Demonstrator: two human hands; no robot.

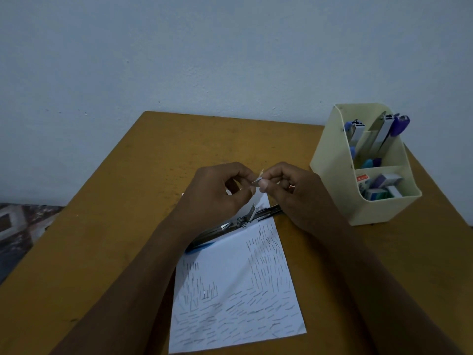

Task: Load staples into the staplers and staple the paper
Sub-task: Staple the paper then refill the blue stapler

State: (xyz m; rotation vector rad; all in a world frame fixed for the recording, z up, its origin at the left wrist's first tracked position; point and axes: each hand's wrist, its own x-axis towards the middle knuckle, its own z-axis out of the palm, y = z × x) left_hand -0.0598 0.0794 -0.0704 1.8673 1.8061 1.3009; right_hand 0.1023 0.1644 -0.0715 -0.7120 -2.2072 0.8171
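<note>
Your left hand [217, 193] is curled, with its fingertips pinched on a small strip of staples [258, 181] above the table [102, 226]. Below your hands the stapler [230, 226] lies open across the top edge of the paper [230, 290], which is covered with many staples. Your right hand [286, 190] pinches the same strip from the other side. At the far right stands a cream organizer [332, 160] with more staplers [384, 131] and staple boxes [381, 188].

left hand [217, 193] + right hand [286, 185]: pinching staple strip [258, 180] | opened stapler [230, 226] on paper [230, 290]
</note>
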